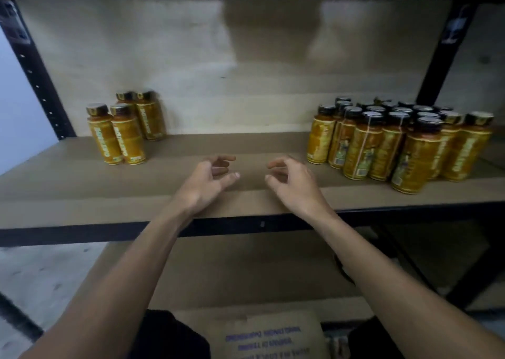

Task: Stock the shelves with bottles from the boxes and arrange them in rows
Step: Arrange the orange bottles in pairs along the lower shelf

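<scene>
Brown board shelf [82, 194] on a black steel frame [109, 230], dimly lit. Four bottles [125, 132] stand at centre left of the frame and a larger cluster [396, 142] at centre right. All are upright cylinders with amber contents, glossy yellow labels and dark caps. Judged rigid, fairly heavy, slick on the label and possibly breakable; best gripped round the body below the cap. Left hand [207, 183] and right hand [292, 181] hover mid-frame, fingers loosely curled, holding nothing. Printed carton [267, 334] at bottom centre.
</scene>
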